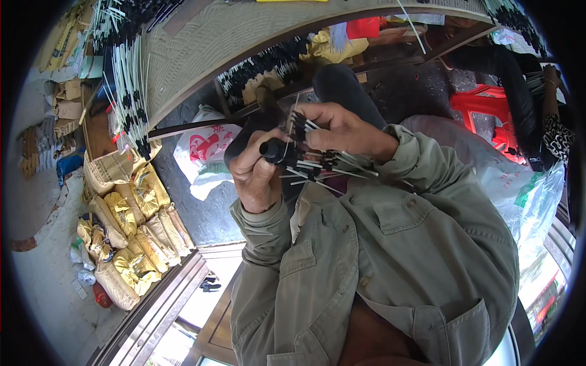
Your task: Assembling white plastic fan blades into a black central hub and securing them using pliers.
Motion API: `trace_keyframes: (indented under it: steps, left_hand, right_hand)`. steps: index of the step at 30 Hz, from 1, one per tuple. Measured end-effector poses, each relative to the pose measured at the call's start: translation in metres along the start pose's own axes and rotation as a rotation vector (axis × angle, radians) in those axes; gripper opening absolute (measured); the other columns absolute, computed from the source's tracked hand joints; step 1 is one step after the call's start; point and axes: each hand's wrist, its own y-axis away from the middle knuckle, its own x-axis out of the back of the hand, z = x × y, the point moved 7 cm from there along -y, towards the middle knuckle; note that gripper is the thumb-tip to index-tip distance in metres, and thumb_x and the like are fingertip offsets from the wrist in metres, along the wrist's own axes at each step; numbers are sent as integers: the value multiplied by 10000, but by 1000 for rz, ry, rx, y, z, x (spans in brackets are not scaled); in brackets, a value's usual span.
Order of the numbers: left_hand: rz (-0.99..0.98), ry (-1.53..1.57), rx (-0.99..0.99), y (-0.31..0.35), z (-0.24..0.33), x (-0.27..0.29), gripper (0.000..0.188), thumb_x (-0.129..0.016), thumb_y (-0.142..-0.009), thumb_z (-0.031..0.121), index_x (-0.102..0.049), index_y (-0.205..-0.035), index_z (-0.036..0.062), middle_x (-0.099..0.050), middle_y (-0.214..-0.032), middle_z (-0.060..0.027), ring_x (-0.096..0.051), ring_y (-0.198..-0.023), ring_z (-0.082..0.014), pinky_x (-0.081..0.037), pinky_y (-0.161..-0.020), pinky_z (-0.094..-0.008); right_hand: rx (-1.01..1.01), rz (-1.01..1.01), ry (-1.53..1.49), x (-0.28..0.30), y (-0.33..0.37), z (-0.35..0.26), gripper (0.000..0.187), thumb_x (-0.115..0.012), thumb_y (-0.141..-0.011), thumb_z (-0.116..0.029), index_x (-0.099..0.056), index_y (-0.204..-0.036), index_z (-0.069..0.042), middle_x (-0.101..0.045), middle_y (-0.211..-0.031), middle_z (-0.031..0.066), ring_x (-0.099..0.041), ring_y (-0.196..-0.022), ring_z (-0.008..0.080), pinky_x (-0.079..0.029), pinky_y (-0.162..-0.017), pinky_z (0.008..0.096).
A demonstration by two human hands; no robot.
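Observation:
In front of my chest I hold what looks like a folding umbrella frame (320,163), with thin pale ribs and black joints. My left hand (253,174) is closed around its black round end piece (274,151), whose open end faces left. On the other side, my right hand (345,131) pinches a few ribs with black joints (299,125) between thumb and fingers. Other ribs fan out below my right hand toward my jacket. My fingers hide part of the middle of the frame.
A long table (201,55) curves across the far side, bundled pale ribs (131,91) at its left. Wrapped packages (131,232) lie lower left. A white plastic bag (204,149) is near my knee. A red stool (485,110) and another person's arm (552,91) are right.

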Motion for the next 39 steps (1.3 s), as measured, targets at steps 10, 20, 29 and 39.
trace_keyframes:
  steps: [10, 20, 29, 39]
  left_hand:
    - [-53, -8, -34, -5, 4, -5, 333, -669, -774, 160, -610, -1009, -69, -572, -916, -135, -543, -816, -160, -426, -742, -264]
    - [-59, -2, -69, -2, 4, -8, 299, -688, -747, 171, -641, -931, -60, -602, -877, -151, -558, -797, -182, -437, -726, -278]
    - [-375, -175, -251, -19, 19, -24, 355, -698, -702, 301, -686, -903, 9, -632, -829, -87, -458, -828, -218, -347, -786, -364]
    - [-198, -541, -273, -29, 58, -56, 438, -577, -792, 73, -490, -1207, -37, -514, -1199, -179, -417, -1171, -278, -269, -1007, -380]
  right_hand:
    - [-36, -21, 185, -6, -2, -15, 317, -642, -793, -261, -499, -932, -15, -481, -749, -11, -456, -671, 41, -348, -578, 202]
    - [-32, -59, 136, -6, 2, -9, 218, -671, -741, -173, -541, -799, -7, -471, -810, 17, -444, -756, 95, -345, -643, 249]
    - [-309, -142, -22, -18, 7, -13, 278, -719, -681, -139, -620, -856, 54, -590, -787, 36, -528, -711, 73, -398, -609, 223]
    - [456, 150, 683, -20, 16, -85, 224, -700, -719, -78, -485, -722, -14, -536, -971, 160, -516, -931, 211, -387, -785, 316]
